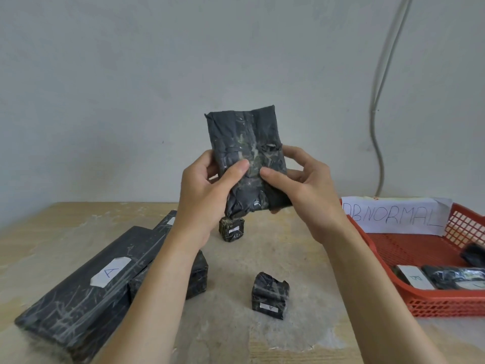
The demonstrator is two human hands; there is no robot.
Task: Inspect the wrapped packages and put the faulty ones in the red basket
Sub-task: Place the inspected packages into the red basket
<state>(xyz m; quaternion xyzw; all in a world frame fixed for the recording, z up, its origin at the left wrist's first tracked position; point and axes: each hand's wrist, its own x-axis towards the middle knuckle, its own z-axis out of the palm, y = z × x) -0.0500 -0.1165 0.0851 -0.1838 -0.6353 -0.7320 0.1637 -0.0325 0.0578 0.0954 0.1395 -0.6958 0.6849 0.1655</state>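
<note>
I hold a flat black wrapped package (246,143) upright above the table, its crumpled, taped face toward me, with a small tear near its right edge. My left hand (210,190) grips its lower left side, thumb on the front. My right hand (304,185) grips the lower right side, thumb pressed on the wrap. The red basket (393,261) sits at the right with a paper sign reading "ABNORMAL" (396,215) and holds three black packages (456,275).
On the table lie a long black package labelled A (86,287), a second one behind it (168,219), a mid-size block (196,277) under my left forearm, and two small wrapped cubes (232,229) (270,295). A cable (380,106) hangs down the wall.
</note>
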